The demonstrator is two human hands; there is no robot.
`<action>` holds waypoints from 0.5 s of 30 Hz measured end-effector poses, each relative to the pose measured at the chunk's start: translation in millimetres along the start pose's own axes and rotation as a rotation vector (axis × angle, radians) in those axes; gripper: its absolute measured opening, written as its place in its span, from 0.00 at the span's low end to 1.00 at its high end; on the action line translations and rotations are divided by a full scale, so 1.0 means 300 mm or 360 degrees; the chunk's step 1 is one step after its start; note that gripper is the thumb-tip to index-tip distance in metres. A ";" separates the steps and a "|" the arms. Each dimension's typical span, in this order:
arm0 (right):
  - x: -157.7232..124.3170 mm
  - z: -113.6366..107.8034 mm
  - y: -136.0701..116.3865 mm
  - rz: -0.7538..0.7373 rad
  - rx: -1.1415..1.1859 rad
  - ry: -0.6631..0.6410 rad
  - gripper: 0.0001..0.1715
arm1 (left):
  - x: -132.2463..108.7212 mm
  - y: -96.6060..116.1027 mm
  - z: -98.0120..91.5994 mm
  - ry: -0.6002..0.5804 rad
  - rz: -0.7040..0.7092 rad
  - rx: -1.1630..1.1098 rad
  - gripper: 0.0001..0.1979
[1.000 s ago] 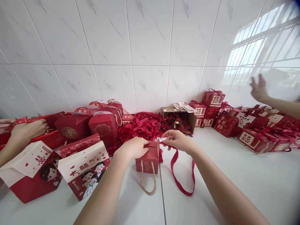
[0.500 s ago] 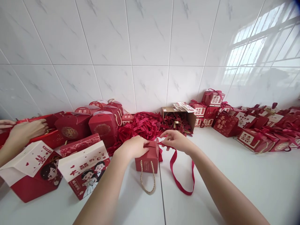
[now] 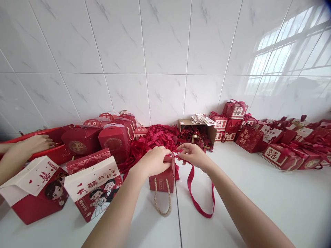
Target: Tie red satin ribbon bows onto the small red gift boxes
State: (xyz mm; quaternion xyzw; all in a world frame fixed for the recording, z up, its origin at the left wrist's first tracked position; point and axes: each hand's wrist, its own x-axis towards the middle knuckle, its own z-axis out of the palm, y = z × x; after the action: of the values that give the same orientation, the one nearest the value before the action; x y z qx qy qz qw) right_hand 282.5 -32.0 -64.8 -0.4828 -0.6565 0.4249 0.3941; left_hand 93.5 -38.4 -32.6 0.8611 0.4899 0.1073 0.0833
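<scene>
A small red gift box (image 3: 161,184) stands on the white table, its looped beige rope handle (image 3: 162,210) hanging at the front. My left hand (image 3: 157,159) is closed over the top of this box, and its fingertips are partly hidden at the upper edge. Just right of the box top, my right hand (image 3: 193,155) pinches a dark red ribbon (image 3: 192,193) between thumb and fingers. The rest of that ribbon droops in a long loop onto the table. A heap of red ribbons (image 3: 161,136) lies behind my left hand.
Another person's hand (image 3: 36,144) reaches into a red tray (image 3: 58,151) at far left. Printed boxes (image 3: 97,189) stand left of my arm. Behind are red boxes (image 3: 112,139) and a carton (image 3: 211,134) of red pieces. Ribboned boxes (image 3: 280,155) cluster at right.
My left hand has shifted slightly right across the box top, closer to my right hand. At far left, the other person's hands have moved at the red tray.
</scene>
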 end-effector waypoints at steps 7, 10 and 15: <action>-0.012 0.009 -0.018 0.0007 -0.0017 -0.0050 0.08 | 0.003 -0.003 0.002 0.0038 0.0006 -0.0003 0.15; -0.013 0.009 -0.018 -0.0020 0.0049 -0.0075 0.09 | 0.005 -0.007 0.002 0.0054 0.0011 -0.0014 0.14; -0.011 0.006 -0.009 -0.0019 0.0138 -0.0114 0.09 | 0.005 -0.016 0.001 0.0071 0.0065 -0.0062 0.14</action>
State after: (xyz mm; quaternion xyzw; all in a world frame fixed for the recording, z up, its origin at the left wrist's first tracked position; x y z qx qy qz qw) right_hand 280.9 -35.9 -63.3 -0.4457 -0.6541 0.4677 0.3935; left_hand 90.5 -34.7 -33.9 0.8665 0.4718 0.1377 0.0868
